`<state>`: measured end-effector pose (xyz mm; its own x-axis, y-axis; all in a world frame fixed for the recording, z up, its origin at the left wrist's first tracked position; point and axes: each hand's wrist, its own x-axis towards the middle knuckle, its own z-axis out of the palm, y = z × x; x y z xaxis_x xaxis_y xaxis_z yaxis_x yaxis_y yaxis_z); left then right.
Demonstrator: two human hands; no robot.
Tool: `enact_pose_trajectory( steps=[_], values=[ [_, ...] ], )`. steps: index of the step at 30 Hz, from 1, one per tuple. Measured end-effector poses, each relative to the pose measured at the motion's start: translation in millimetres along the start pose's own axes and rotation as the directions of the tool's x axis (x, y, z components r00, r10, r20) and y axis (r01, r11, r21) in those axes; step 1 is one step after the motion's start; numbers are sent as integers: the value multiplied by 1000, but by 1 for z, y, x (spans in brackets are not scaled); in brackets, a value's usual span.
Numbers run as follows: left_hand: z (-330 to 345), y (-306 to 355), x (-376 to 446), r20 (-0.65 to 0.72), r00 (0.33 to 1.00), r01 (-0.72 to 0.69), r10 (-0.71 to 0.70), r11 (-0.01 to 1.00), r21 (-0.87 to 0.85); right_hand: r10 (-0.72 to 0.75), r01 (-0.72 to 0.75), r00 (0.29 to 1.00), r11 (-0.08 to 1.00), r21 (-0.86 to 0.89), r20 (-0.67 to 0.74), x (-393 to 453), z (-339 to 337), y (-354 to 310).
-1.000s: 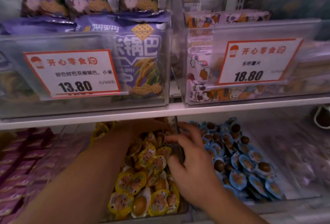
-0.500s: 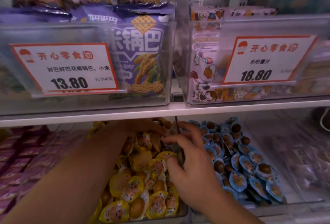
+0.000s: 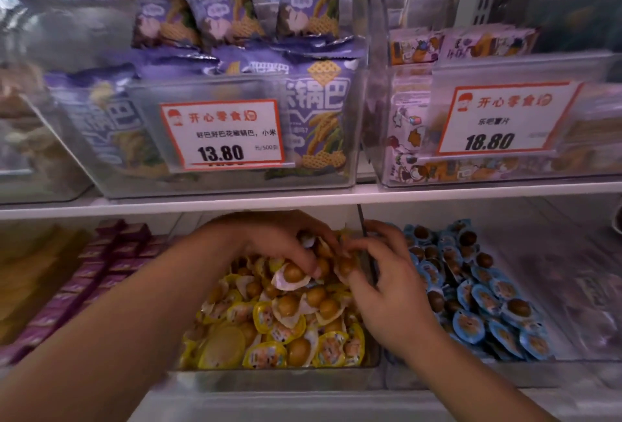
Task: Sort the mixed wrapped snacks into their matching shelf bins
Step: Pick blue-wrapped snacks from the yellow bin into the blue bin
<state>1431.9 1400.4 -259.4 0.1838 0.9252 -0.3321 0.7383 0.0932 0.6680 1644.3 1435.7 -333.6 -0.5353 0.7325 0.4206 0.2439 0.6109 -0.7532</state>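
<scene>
On the lower shelf a clear bin (image 3: 279,375) holds a heap of yellow-wrapped round snacks (image 3: 286,324). To its right a second clear bin (image 3: 505,372) holds blue-wrapped snacks (image 3: 478,300) of the same shape. My left hand (image 3: 279,243) reaches deep into the yellow bin, its fingers curled round a snack (image 3: 292,275) with a pale wrapper. My right hand (image 3: 387,283) sits at the divider between the two bins and pinches a brown snack (image 3: 346,265) over the yellow heap. What lies under my hands is hidden.
Above, a white shelf edge (image 3: 336,197) carries a clear bin of purple snack bags (image 3: 235,138) with a 13.80 price card (image 3: 223,133) and another bin with an 18.80 card (image 3: 498,118). Purple boxes (image 3: 101,270) fill the lower left.
The view has shifted left and down. My left hand has drawn back out from under the shelf, holding a snack. My right hand has moved up and now pinches a snack.
</scene>
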Motion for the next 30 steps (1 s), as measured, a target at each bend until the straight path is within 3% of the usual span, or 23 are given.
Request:
enact_pose_trajectory(
  steps=[2, 5, 9, 12, 16, 20, 23, 25, 30],
  values=[
    [5, -6, -18, -62, 998, -14, 23, 990, 140, 10, -9, 1000, 1000, -11, 11, -1, -1, -2],
    [26, -17, -51, -158, 987, 6, 20, 987, 162, 2, -1, 1000, 997, -82, 16, -3, -4, -9],
    [70, -37, -80, -431, 894, -13, 119, 970, 241, -294, 288, 955, 885, -366, 42, -1, -5, -27],
    [86, -45, -86, -606, 794, 137, 37, 962, 238, -335, 398, 915, 841, -367, 224, -3, 6, -46],
    [93, -52, -95, -709, 702, 96, 68, 977, 190, -154, 403, 821, 839, -365, 550, -12, 30, -52],
    [96, -54, -101, -770, 633, 61, 79, 987, 151, -62, 329, 863, 822, -465, 502, -4, 33, -48],
    [94, -54, -99, -810, 584, 82, 51, 989, 121, -56, 303, 868, 848, -436, 493, 0, 31, -47],
    [94, -53, -97, -856, 516, 90, -1, 995, 53, -26, 224, 893, 891, -394, 449, 3, 29, -48],
    [84, -48, -96, -927, 296, -204, -228, 934, -295, 45, 15, 969, 970, -241, 242, 21, 28, -50]
  ],
)
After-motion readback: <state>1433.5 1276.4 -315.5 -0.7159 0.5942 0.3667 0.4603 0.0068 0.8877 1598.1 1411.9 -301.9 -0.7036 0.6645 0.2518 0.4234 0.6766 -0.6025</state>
